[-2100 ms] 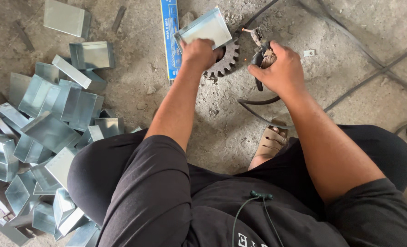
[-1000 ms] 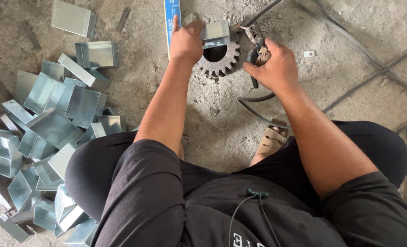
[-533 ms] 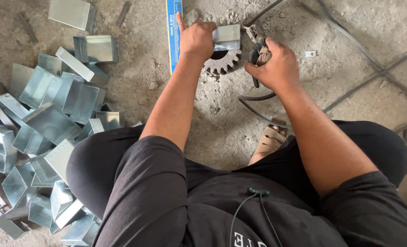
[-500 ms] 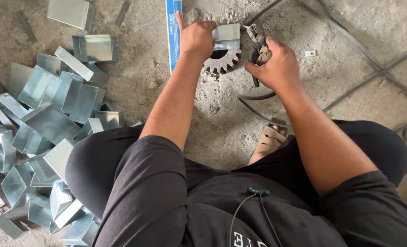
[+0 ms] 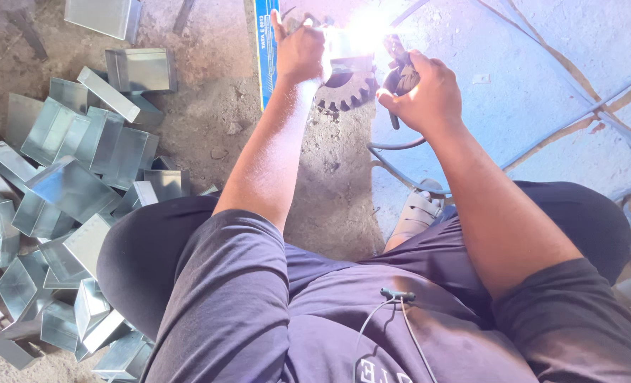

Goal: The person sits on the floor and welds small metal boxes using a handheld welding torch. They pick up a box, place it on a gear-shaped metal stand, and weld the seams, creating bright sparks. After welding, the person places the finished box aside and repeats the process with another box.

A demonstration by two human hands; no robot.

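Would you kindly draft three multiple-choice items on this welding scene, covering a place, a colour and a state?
1. Where does the pile of folded sheet-metal pieces lie?
A. On the person's left
B. On the person's right
C. On the lap

2. What colour is the flat box beside the left hand?
A. Red
B. Blue
C. Green

3. What shows between the hands, above the toothed gear?
A. A bright white flare
B. Running water
C. Nothing at all

Answers: 1 A, the pieces lie heaped along the picture's left edge; 2 B, its long face is blue; 3 A, glare hides the spot near the right hand, which grips a dark electrode holder.
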